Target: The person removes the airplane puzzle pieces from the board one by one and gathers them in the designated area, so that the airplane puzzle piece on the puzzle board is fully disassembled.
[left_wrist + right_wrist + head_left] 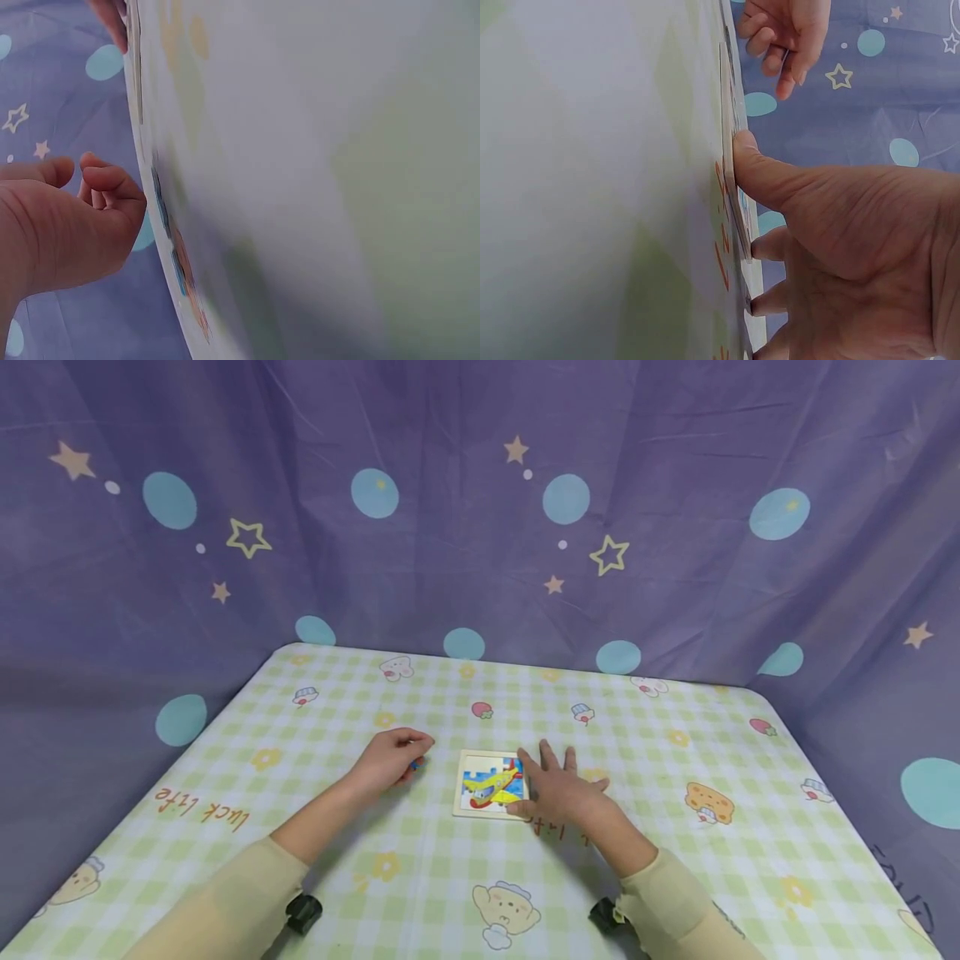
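A small jigsaw puzzle in a pale frame lies mid-table, showing a yellow airplane over blue. White patches show in its upper part and lower left. My right hand spreads its fingers at the frame's right side, the thumb touching its near edge. To the left, my left hand hovers just above loose puzzle pieces that lie on the table. Its fingers are loosely curled, with a gap between thumb and forefinger. From the head view, that hand mostly covers the pieces.
A green-and-white checked tablecloth with printed cartoons covers the table. Behind the table's far edge hangs a purple curtain with stars and blue dots. Black wrist devices sit beneath both forearms.
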Action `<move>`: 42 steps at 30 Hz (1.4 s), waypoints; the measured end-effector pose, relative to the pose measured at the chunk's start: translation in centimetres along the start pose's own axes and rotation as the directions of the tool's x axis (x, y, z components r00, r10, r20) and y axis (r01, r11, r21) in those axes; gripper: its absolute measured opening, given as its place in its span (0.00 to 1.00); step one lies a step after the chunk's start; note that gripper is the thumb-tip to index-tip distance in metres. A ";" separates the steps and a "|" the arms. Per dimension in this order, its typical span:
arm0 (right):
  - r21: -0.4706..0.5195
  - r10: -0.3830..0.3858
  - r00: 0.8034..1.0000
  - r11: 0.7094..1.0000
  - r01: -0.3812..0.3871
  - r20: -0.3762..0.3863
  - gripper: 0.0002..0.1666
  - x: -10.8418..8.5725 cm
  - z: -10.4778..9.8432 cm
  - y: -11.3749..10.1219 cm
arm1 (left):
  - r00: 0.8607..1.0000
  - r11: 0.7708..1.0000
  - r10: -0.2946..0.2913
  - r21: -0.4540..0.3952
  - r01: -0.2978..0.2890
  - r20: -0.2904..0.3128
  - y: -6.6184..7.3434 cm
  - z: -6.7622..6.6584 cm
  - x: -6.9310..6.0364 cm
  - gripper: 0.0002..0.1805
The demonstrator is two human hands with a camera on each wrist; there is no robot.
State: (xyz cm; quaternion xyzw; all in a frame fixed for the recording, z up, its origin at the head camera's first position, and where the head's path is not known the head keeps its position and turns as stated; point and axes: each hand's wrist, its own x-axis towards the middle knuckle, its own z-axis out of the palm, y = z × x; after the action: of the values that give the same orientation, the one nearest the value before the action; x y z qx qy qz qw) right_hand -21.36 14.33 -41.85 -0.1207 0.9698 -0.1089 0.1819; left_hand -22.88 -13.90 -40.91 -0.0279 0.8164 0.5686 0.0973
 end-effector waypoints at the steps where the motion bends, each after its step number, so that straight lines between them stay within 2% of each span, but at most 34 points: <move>1: 0.001 0.001 1.000 1.000 -0.001 0.001 0.55 0.0 0.0 0.0 | 1.000 1.000 0.002 0.000 -0.002 0.006 0.1 0.2 0.0 0.18; 10: -0.002 0.001 1.000 1.000 -0.001 -0.002 0.56 0.0 0.0 -0.1 | 0.998 0.999 0.021 -0.044 -0.018 0.065 0.6 1.8 0.3 0.18; 19: 0.008 0.007 1.000 1.000 -0.007 0.003 0.55 -0.1 -0.2 -0.2 | 0.998 0.998 0.007 -0.057 -0.004 0.057 0.8 3.2 0.8 0.17; 24: 0.002 0.013 1.000 1.000 -0.013 0.005 0.55 0.0 -0.1 -0.2 | 0.997 0.998 0.002 -0.064 0.003 0.077 1.1 4.2 1.1 0.17; 36: 0.009 0.004 1.000 1.000 -0.004 0.008 0.55 0.1 -0.1 -0.1 | 0.994 0.997 0.031 -0.070 -0.023 0.104 1.9 6.3 1.2 0.15; 42: 0.000 -0.001 1.000 1.000 0.001 0.000 0.55 0.2 0.0 0.0 | 0.992 0.997 0.017 -0.073 -0.007 0.128 2.0 7.3 1.6 0.15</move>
State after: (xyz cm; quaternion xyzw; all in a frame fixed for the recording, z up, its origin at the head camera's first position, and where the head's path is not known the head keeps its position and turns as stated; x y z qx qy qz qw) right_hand -21.61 14.29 -41.91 -0.1212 0.9697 -0.1091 0.1819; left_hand -23.87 -6.25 -41.85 0.0103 0.7876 0.5987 0.1454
